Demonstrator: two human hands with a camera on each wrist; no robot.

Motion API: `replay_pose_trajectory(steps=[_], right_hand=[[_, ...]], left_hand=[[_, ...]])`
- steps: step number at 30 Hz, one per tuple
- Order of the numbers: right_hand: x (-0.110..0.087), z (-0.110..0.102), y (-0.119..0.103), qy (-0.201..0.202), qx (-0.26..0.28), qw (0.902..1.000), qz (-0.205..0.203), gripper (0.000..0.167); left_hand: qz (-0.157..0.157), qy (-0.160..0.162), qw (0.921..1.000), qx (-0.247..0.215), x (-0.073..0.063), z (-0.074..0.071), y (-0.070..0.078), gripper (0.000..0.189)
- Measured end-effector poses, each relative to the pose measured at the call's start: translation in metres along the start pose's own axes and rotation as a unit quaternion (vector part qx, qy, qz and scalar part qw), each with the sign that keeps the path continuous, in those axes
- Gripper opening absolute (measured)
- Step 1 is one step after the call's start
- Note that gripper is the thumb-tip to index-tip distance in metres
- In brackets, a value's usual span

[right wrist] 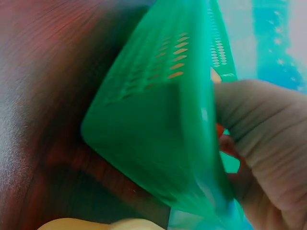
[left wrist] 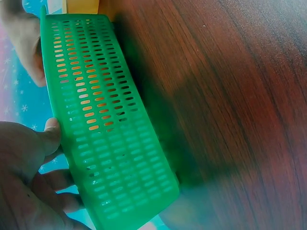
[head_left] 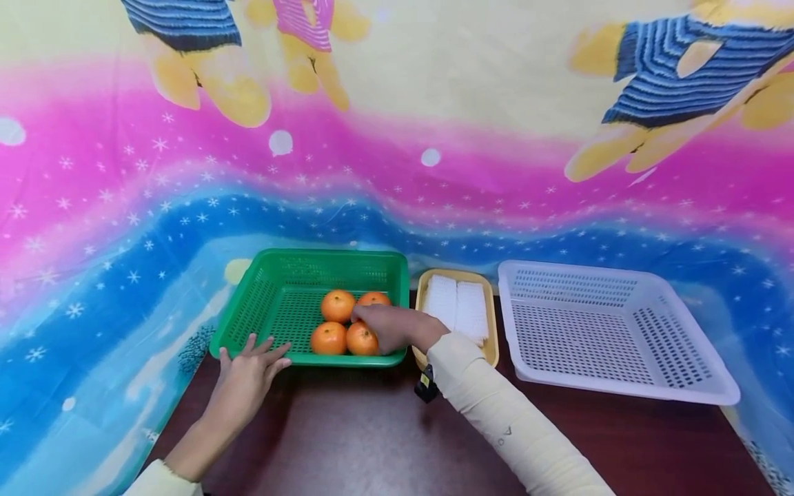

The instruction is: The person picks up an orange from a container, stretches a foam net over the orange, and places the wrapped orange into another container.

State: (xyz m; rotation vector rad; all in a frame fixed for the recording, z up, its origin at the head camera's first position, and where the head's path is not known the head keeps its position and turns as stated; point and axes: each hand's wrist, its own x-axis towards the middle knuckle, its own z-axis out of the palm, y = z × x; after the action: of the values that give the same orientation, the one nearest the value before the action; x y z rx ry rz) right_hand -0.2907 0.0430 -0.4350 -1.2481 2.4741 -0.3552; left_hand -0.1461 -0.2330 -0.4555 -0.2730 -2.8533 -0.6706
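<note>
A green plastic basket [head_left: 310, 359] holds several oranges [head_left: 338, 305] grouped at its right side. My right hand [head_left: 387, 329] reaches over the basket's right end, its thumb and fingers around the front right orange [head_left: 361, 339]. In the right wrist view, the curled right hand [right wrist: 264, 139] is beyond the green rim [right wrist: 199, 110], which hides most of the orange. At the front left, my left hand [head_left: 248, 375] rests on the basket's rim with its fingers spread. The left wrist view shows the left hand's fingers [left wrist: 62, 179] reaching over that rim.
Right of the basket, a yellow tray [head_left: 492, 331] holds white mesh foam sleeves [head_left: 455, 306]. A white perforated basket [head_left: 577, 337] stands farther right. All stand on a dark wooden table [head_left: 347, 427] before a patterned cloth [head_left: 434, 207]. A small black object [head_left: 426, 386] is by the right wrist.
</note>
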Motion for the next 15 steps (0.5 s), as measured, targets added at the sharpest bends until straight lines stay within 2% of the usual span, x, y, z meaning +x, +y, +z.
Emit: replay_pose_trajectory(steps=[3,6,10,15], right_hand=[[-0.006,-0.006,0.004,0.022,0.082,0.9964,-0.006,0.059],[-0.013,-0.012,0.010,0.055,0.154,0.9866,0.000,0.068],[-0.023,-0.016,0.017,0.114,0.216,0.9698,0.010,0.078],[-0.042,-0.021,0.019,0.190,0.267,0.9447,0.013,0.080]], left_hand=[[0.000,0.002,1.0000,-0.003,0.000,-0.001,0.002,0.031],[0.004,0.006,1.0000,0.000,0.000,-0.001,0.002,0.031],[0.002,0.006,1.0000,-0.002,0.000,-0.001,0.002,0.031],[-0.012,-0.001,0.9999,0.012,0.000,-0.001,0.002,0.034]])
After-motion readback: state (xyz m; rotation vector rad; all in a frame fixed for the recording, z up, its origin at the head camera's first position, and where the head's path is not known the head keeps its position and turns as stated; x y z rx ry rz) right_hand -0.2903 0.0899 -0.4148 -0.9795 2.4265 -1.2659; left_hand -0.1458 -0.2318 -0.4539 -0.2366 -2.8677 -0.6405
